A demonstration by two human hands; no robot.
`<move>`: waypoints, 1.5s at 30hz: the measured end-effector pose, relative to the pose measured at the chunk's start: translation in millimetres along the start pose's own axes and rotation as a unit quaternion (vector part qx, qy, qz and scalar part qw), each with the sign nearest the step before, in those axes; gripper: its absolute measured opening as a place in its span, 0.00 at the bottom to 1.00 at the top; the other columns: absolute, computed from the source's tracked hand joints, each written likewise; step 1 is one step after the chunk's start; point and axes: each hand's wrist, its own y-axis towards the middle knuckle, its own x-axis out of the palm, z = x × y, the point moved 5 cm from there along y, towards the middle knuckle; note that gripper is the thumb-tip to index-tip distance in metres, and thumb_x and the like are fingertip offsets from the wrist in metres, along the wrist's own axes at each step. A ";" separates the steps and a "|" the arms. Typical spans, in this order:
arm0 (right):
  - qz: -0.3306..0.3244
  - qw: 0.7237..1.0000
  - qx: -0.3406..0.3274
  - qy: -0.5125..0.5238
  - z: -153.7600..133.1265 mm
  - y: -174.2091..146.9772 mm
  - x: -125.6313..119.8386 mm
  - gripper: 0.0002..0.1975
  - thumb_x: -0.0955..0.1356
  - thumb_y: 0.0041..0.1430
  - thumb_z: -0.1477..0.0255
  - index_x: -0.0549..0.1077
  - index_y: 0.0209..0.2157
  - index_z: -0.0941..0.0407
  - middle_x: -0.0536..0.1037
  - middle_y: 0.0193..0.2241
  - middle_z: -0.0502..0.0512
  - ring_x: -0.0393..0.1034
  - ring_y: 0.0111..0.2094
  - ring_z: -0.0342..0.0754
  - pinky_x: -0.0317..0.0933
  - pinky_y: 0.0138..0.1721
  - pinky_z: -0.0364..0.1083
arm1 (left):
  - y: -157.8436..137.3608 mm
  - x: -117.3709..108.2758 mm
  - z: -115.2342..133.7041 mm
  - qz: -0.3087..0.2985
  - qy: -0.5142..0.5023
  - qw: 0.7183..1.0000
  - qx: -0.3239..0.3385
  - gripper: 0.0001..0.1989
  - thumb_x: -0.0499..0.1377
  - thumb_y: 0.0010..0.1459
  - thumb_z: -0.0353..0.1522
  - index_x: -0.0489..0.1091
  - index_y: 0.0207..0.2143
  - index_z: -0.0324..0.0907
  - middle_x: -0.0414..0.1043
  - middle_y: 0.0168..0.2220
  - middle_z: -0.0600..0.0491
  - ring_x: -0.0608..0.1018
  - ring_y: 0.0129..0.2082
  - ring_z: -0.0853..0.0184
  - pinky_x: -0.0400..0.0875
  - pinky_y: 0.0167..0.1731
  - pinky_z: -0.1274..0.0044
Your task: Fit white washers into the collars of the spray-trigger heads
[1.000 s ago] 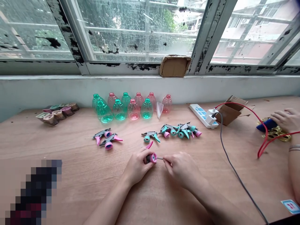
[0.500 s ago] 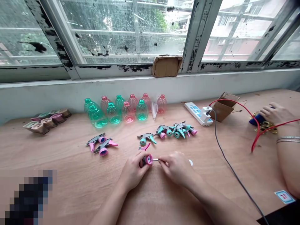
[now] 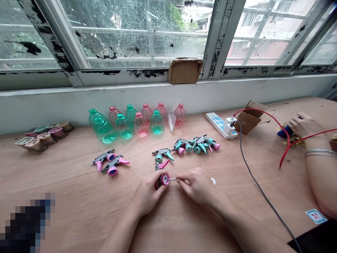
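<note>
My left hand (image 3: 149, 192) is closed around a pink and dark grey spray trigger head (image 3: 165, 179), its round pink collar turned to the right and its pink trigger pointing away. From the right, my right hand (image 3: 198, 185) pinches a thin metal tool (image 3: 173, 179) whose tip reaches the collar's opening. Most of the tool is hidden by the fingers, so I cannot tell its kind. Just beyond my left hand lies a teal and grey spray head (image 3: 162, 154). A small white piece (image 3: 213, 181) rests on the table to the right of my right hand.
Two pink spray heads (image 3: 112, 170) lie at left, and a pile of spray heads (image 3: 196, 144) lies farther back. Green and pink bottles (image 3: 157, 123) line the wall. A power strip (image 3: 222, 125) with cables stands right of them. A co-worker's hand (image 3: 301, 124) is far right.
The whole scene has shifted slightly left and up in the view. Both my hands keep nearly the same grip, with the tool's tip still at the pink collar.
</note>
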 end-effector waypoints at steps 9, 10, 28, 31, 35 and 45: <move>0.002 0.996 -0.015 0.093 4.1 1.9 3.4 0.16 0.63 0.63 0.72 0.71 0.21 0.56 0.69 0.17 0.47 0.56 0.20 0.39 0.46 0.27 0.42 | -1.4 -1.4 -1.8 0.000 -0.012 1.000 0.006 0.12 0.56 0.60 0.32 0.70 0.47 0.46 0.75 0.36 0.55 0.74 0.33 0.68 0.65 0.36 0.78; 0.006 0.995 -0.017 0.102 4.3 2.4 3.2 0.16 0.63 0.63 0.72 0.71 0.21 0.57 0.69 0.17 0.47 0.56 0.20 0.39 0.46 0.27 0.42 | -1.3 -1.5 -2.2 0.000 -0.014 1.000 0.005 0.12 0.56 0.60 0.32 0.69 0.47 0.46 0.75 0.36 0.56 0.73 0.33 0.68 0.65 0.36 0.78; 0.083 0.996 0.006 -0.008 1.3 -0.3 -6.1 0.14 0.63 0.64 0.70 0.80 0.30 0.53 0.79 0.25 0.51 0.68 0.26 0.43 0.47 0.29 0.44 | -0.7 -2.5 -2.4 0.036 -0.035 0.999 -0.019 0.11 0.58 0.58 0.33 0.70 0.43 0.43 0.72 0.28 0.56 0.71 0.26 0.69 0.63 0.28 0.79; 0.085 0.995 0.008 -0.053 -1.1 -0.9 -7.2 0.15 0.64 0.63 0.69 0.77 0.25 0.54 0.77 0.23 0.51 0.66 0.25 0.42 0.44 0.28 0.45 | -0.6 -2.5 -2.8 0.046 -0.023 0.998 -0.023 0.09 0.58 0.57 0.33 0.71 0.41 0.43 0.70 0.26 0.58 0.69 0.24 0.70 0.61 0.26 0.80; 0.069 0.995 0.013 -0.072 -2.7 -2.3 -8.4 0.15 0.64 0.63 0.69 0.75 0.23 0.55 0.77 0.23 0.50 0.66 0.25 0.42 0.41 0.27 0.45 | 0.4 -2.4 -1.6 0.048 -0.005 0.999 -0.019 0.10 0.59 0.56 0.33 0.72 0.41 0.43 0.67 0.24 0.59 0.66 0.22 0.71 0.60 0.25 0.80; 0.000 0.991 0.047 -0.126 -9.3 -5.1 -8.3 0.15 0.64 0.63 0.68 0.78 0.25 0.53 0.80 0.25 0.51 0.70 0.27 0.45 0.39 0.26 0.47 | 2.1 -0.7 4.6 0.027 -0.002 1.000 -0.001 0.08 0.57 0.56 0.30 0.73 0.39 0.43 0.73 0.29 0.56 0.70 0.27 0.70 0.65 0.31 0.79</move>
